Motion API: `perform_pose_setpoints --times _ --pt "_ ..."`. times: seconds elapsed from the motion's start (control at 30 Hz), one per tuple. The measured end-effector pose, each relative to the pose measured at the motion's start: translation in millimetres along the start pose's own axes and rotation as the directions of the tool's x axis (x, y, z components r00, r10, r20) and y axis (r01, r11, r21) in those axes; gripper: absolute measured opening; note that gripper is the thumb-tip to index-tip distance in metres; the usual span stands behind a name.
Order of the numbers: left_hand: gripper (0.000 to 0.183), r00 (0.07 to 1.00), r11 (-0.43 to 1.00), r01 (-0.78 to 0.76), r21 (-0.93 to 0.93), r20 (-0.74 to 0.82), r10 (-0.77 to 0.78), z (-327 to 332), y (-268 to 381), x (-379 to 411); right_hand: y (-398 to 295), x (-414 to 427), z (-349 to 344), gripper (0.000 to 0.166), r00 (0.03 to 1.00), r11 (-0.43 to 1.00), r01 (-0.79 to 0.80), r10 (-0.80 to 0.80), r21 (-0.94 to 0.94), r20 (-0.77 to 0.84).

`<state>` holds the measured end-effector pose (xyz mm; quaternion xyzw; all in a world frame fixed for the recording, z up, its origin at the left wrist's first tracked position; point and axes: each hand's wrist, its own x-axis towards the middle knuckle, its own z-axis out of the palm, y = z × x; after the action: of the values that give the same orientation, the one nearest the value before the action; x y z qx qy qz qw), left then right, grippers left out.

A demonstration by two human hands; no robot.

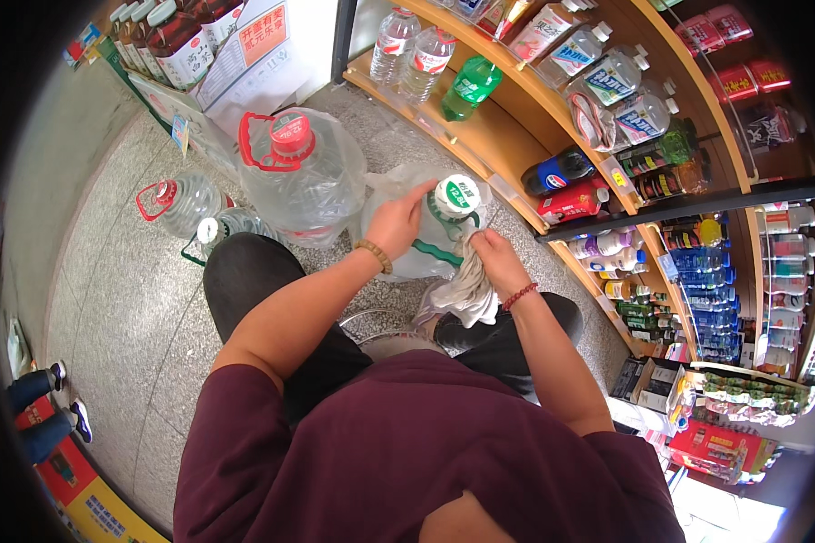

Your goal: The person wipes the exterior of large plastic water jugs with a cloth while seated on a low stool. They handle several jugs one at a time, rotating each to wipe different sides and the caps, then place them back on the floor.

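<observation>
A large water jug (401, 210) with a white and green cap and a green handle stands on the floor before me, with thin clear plastic about it. My left hand (397, 224) rests at its top, the forefinger reaching to the edge of the cap (458, 195); whether it grips the plastic I cannot tell. In my right hand (499, 261), beside the green handle (438, 252), a crumpled whitish cloth (472, 288) is held and hangs down. A bigger jug (305, 183) with a red cap and red handle stands to the left, also in clear plastic.
Two smaller water bottles (187, 203) (234, 224) stand by my left knee. Wooden shelves (530, 210) with many drink bottles curve along the right. Boxed bottles (176, 51) stand at the upper left. Another person's legs (37, 407) show at the far left.
</observation>
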<state>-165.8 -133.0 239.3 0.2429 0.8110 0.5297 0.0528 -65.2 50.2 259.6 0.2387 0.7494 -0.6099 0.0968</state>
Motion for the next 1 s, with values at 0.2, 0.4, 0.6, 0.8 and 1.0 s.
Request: perform_pose_setpoints --times 0.2,0.4,0.6,0.8,1.0 --pt "0.034 1.0 0.999 -0.002 0.033 -0.009 0.002 3 -2 0 3 -26 19 0.022 0.994 0.996 0.004 0.005 0.089 -0.107" --pt "0.033 0.997 0.999 -0.037 0.007 -0.061 0.037 4 -5 0 -5 -52 24 0.023 1.0 0.983 -0.004 0.005 0.185 -0.005" --pt "0.038 0.958 0.951 0.239 -0.198 -0.115 -0.264 -25 1 -13 -9 -83 20 0.012 0.989 0.986 0.05 -0.071 0.157 0.128" --pt "0.051 0.951 0.619 0.309 -0.722 0.234 -0.201 -37 5 -80 -53 -78 54 0.026 0.848 0.852 0.521 -0.51 -0.051 0.147" --pt "0.042 0.754 0.188 0.483 -0.855 0.298 -0.585 -37 13 -119 -59 -71 75 0.03 0.618 0.462 0.678 -0.78 -0.573 0.102"
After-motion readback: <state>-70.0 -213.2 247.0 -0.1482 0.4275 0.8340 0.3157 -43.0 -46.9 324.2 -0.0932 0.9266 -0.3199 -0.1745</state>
